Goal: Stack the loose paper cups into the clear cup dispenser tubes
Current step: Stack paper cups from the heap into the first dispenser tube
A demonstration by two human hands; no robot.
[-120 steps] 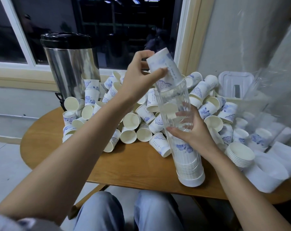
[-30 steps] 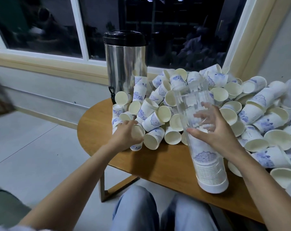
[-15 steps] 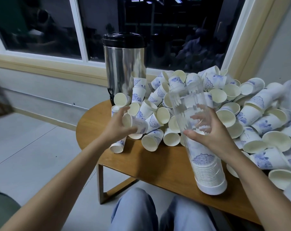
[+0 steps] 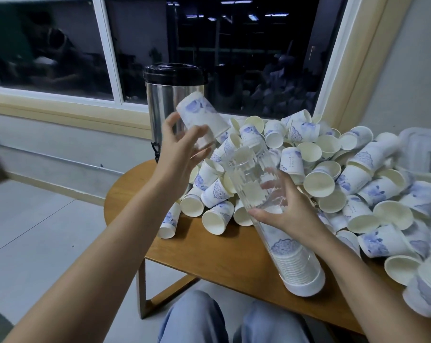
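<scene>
A clear cup dispenser tube (image 4: 252,174) stands tilted on the round wooden table (image 4: 209,253). Several nested cups fill its lower end above a white base (image 4: 304,284). My right hand (image 4: 287,214) grips the tube at mid-height. My left hand (image 4: 182,149) holds a white paper cup with blue print (image 4: 199,115), bottom up and tilted, above and left of the tube's open top. A large heap of loose paper cups (image 4: 333,179) covers the table behind and right of the tube.
A steel urn with a black lid (image 4: 171,95) stands at the table's back left by the window. A short stack of nested cups (image 4: 429,290) sits at the right edge. A white plastic container (image 4: 422,149) lies far right. My knees (image 4: 197,318) are below the table edge.
My left hand picked a cup from the heap's left edge and lifted it up toward the tube's top. My right hand kept hold of the tube.
</scene>
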